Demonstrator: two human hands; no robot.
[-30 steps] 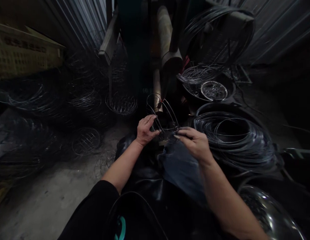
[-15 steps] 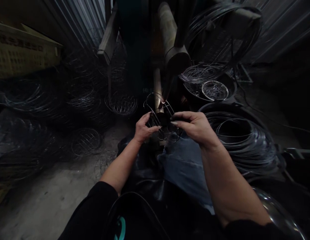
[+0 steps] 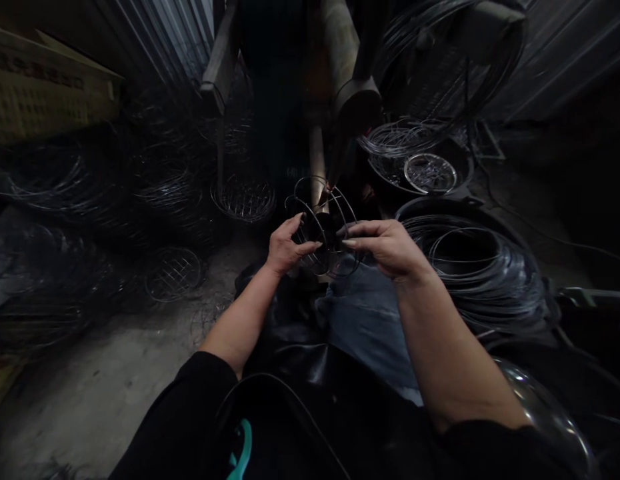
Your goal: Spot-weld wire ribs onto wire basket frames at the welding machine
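A round wire frame [image 3: 324, 230] made of thin metal rings joined by short wires is held between my two hands. My left hand [image 3: 287, 248] grips its left side, thumb and fingers closed round the wire. On the right side, my right hand [image 3: 377, 243] pinches the other ring between thumb and fingers. The frame's upper part sits at the tip of a pointed upper electrode [image 3: 331, 180], beside a lower metal rod [image 3: 317, 163] that reaches into the frame. Whether the wire touches both is too dark to tell.
A thick machine arm [image 3: 347, 60] hangs above. On the right are a tub with coiled wire [image 3: 490, 280] and a basin holding a small dish [image 3: 430, 175]. Wire racks [image 3: 173, 273] lie on the left floor, near a yellow crate [image 3: 50, 93].
The wire frame has turned in my hands, so its rings now show rounder. Both hands stay closed on it, and the whole view has shifted slightly.
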